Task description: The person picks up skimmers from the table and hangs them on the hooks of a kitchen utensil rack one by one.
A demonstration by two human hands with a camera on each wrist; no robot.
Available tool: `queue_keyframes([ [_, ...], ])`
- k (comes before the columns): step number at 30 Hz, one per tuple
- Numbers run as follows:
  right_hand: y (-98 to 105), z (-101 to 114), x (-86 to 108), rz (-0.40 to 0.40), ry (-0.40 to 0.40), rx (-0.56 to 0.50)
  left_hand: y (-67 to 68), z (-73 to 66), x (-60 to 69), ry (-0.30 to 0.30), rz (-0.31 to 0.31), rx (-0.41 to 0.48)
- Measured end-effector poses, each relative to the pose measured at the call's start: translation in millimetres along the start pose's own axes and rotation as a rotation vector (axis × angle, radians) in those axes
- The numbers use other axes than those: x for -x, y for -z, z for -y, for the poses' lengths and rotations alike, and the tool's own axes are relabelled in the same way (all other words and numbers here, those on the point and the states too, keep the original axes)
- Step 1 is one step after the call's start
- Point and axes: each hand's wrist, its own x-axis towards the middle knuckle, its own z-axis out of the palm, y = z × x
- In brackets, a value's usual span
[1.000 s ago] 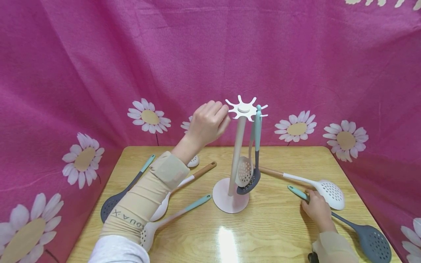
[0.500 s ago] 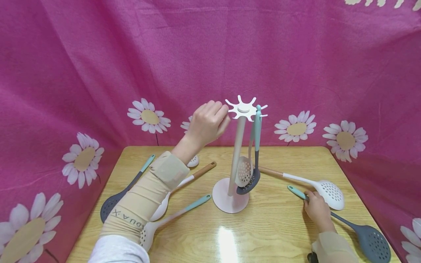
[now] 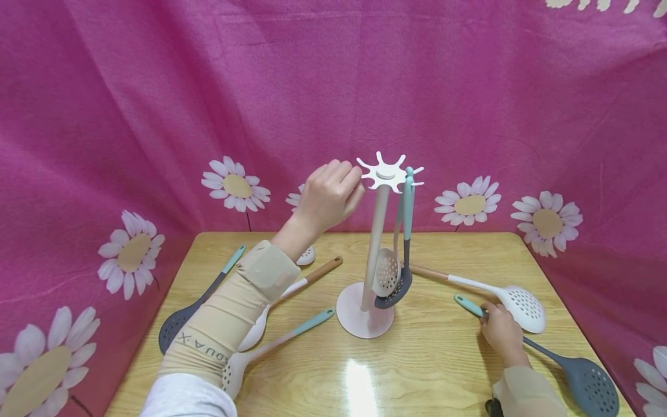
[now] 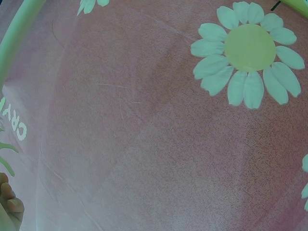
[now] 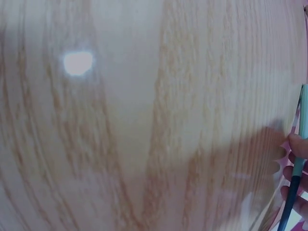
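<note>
A white rack [image 3: 373, 249] stands mid-table, its top a ring of curved prongs. My left hand [image 3: 329, 194] is raised at the rack's left side, fingers curled round the tip of a left prong; the fingers mostly hide the contact. In the left wrist view that hand [image 4: 10, 204] shows at the lower left edge, beside the prongs [image 4: 7, 147]. At the right, my right hand [image 3: 503, 331] grips the green handle [image 3: 469, 305] of a dark slotted skimmer [image 3: 594, 382]. The right wrist view shows the hand [image 5: 299, 168] with fingers round that handle [image 5: 304, 115].
Two green-handled utensils, a pale skimmer [image 3: 387, 273] and a dark ladle [image 3: 401, 292], hang on the rack's right. A white skimmer [image 3: 523, 307] lies behind my right hand. Left on the table [image 3: 417, 370] lie a dark skimmer [image 3: 179, 324], a brown-handled utensil [image 3: 324, 269] and a pale skimmer [image 3: 237, 365].
My right hand and the dark skimmer's handle have shifted very slightly left. The left hand and the rack have stayed still.
</note>
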Motion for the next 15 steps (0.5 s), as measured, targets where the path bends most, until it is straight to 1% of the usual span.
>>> queue_keyframes([
  [6,6,7,-0.1,-0.001,-0.028,-0.016,0.0,-0.1,0.6,0.004,0.0,0.001],
  [15,28,26,-6.1,-0.072,-0.027,-0.103,-0.3,-0.3,0.4,0.003,-0.003,0.004],
])
